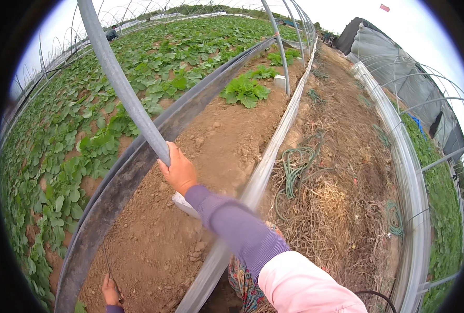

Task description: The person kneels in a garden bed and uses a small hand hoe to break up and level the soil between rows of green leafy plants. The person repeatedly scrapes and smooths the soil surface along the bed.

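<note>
My right hand (pixel 179 170) is closed around the lower part of a grey metal hoop pole (pixel 122 83), which leans up to the left. Its sleeve is purple and pink, and the arm crosses above a strip of whitish plastic film (pixel 273 151). Just below the wrist a white block (pixel 185 204) shows in part on the brown soil. At the lower left, my left hand (pixel 110 291) is closed on a slender dark tool (pixel 106 259) whose tip points up toward a black plastic sheet (pixel 112 201). What kind of tool it is cannot be made out.
Leafy green vines (pixel 85 130) fill the left side beyond the black sheet. A larger leafy plant (pixel 245 91) grows ahead near another pole (pixel 278 47). On the right, green cord (pixel 297 167) lies on dry straw (pixel 331 208). Far left, a person (pixel 111 33) is among the plants.
</note>
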### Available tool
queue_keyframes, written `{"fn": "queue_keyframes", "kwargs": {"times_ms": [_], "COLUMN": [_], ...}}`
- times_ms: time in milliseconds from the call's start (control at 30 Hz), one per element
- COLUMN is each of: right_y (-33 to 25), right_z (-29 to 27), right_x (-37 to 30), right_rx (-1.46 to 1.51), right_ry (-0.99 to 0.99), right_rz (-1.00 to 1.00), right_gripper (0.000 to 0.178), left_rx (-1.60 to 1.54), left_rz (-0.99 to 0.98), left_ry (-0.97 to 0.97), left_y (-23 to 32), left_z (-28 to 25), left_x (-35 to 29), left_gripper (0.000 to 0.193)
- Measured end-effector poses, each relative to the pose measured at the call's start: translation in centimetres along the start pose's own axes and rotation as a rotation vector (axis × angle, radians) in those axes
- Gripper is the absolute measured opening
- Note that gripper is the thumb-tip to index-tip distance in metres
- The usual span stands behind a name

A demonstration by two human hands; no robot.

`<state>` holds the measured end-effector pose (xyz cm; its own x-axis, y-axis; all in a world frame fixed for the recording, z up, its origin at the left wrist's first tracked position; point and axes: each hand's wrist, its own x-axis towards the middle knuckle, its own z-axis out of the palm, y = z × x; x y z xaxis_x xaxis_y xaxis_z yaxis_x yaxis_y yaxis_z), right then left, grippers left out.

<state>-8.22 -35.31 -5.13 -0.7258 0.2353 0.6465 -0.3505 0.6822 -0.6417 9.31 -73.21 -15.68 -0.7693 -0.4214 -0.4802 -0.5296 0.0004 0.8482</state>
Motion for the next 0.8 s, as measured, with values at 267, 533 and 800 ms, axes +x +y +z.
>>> {"fn": "queue_keyframes", "kwargs": {"times_ms": [267, 533, 800], "right_y": [-0.2, 0.7, 0.5], "right_z": [1.4, 1.3, 1.6], "right_x": [0.0, 0.2, 0.0], "right_rx": [0.022, -0.054, -0.058], "right_ry": [0.02, 0.066, 0.04], "right_rz": [-0.054, 0.02, 0.01], "right_gripper": [0.047, 0.045, 0.047], "left_rx": [0.096, 0.259, 0.317], "left_rz": [0.039, 0.051, 0.091], "left_ry": [-0.359, 0.165, -0.098], "left_y": [-2.8, -7.4, -4.3], "left_z": [-0.1, -12.0, -4.5], "left_x": [-5.9, -6.6, -8.9], "left_gripper": [0.037, 0.036, 0.034]}}
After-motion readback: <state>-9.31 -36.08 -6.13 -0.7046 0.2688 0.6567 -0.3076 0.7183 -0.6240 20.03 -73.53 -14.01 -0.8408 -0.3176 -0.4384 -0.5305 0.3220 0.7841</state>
